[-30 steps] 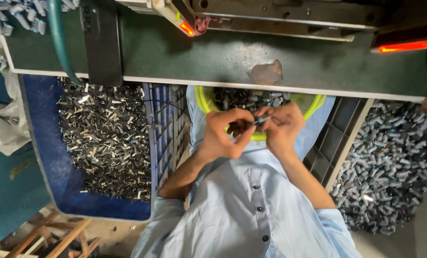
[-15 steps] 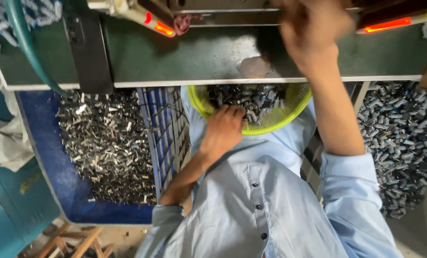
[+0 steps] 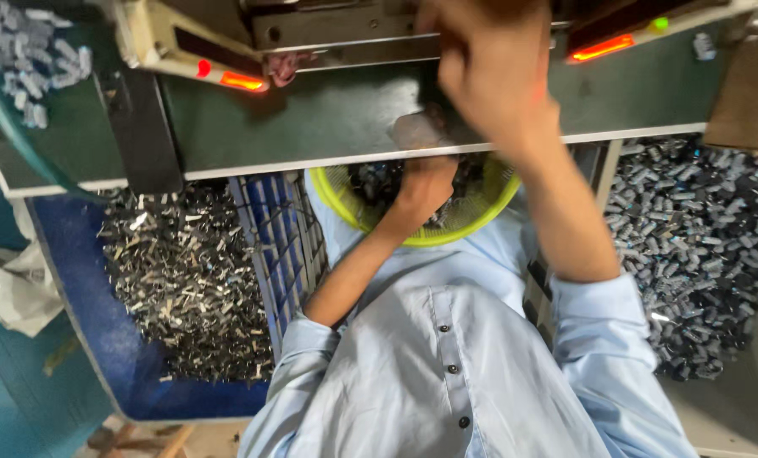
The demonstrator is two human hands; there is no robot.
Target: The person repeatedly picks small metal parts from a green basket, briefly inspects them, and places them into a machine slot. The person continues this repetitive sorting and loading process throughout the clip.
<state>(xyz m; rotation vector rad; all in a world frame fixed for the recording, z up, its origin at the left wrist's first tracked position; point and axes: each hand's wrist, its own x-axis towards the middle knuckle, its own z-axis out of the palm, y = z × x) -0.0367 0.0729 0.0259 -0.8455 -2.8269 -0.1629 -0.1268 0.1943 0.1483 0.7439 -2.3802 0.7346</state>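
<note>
Left hand [image 3: 421,191], frame centre, is curled down into the small metal parts [image 3: 370,182] in the yellow-green basket [image 3: 472,225]; its grasp cannot be told. Right hand [image 3: 489,72], blurred at upper centre over the green bench [image 3: 311,119], is seen with fingers loosely bent; any hold cannot be told.

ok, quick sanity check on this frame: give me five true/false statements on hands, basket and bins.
1. The left hand reaches into the yellow-green basket of small metal parts. True.
2. The right hand rests in the person's lap. False: it is raised to the machine above the green table.
3. The blue crate on the left holds shiny metal pieces. True.
4. The machine's indicator lights are dark. False: orange-red lights glow on its front.
5. The person wears a dark jacket. False: it is a light blue buttoned shirt.
</note>
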